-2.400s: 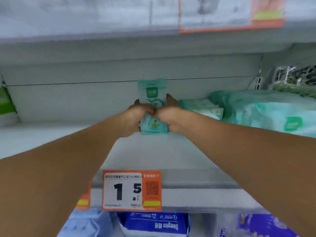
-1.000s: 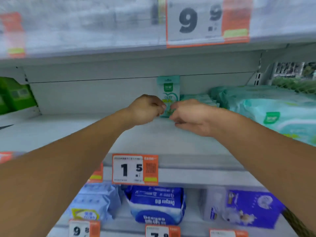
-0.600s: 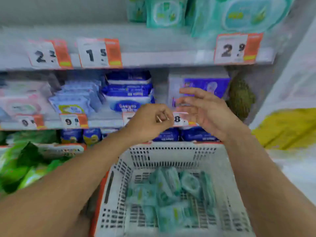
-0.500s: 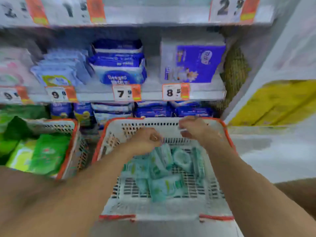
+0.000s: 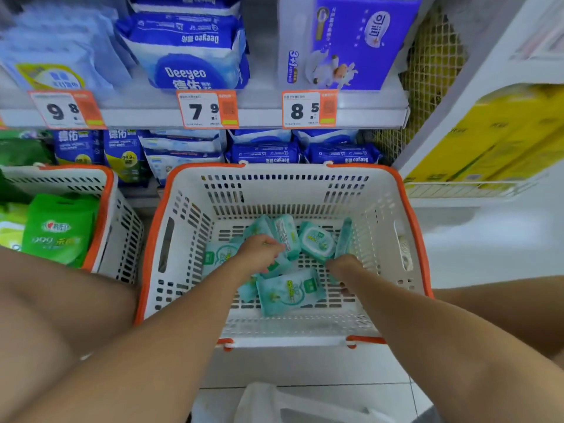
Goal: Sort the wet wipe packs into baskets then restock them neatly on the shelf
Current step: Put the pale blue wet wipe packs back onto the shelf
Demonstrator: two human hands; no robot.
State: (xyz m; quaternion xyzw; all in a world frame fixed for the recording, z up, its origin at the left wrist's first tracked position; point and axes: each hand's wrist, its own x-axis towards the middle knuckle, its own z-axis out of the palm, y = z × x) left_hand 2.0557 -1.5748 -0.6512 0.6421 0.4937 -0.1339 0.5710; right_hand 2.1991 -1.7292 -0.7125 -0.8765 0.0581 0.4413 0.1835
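A white basket with an orange rim (image 5: pixel 183 227) stands on the floor below the shelves and holds several teal wet wipe packs. One pack (image 5: pixel 290 290) lies flat at the front, another (image 5: pixel 317 241) lies behind it, and a third (image 5: pixel 344 236) stands on edge at the right. My left hand (image 5: pixel 261 248) is down in the pile with its fingers curled on a teal pack. My right hand (image 5: pixel 343 265) reaches in beside the upright pack, and its fingers are hidden behind the wrist.
A second white basket (image 5: pixel 122 227) at the left holds green packs (image 5: pixel 58 230). Blue wipe packs (image 5: pixel 189 56) and a purple box (image 5: pixel 360 41) fill the shelves behind, above price tags (image 5: pixel 207 109). Yellow packages (image 5: pixel 494 138) sit at the right, a white bag (image 5: pixel 274 404) by my feet.
My hands left the teal pack standing on the upper shelf. The view dropped to the floor basket, and both hands have gone down into the pile of teal packs.
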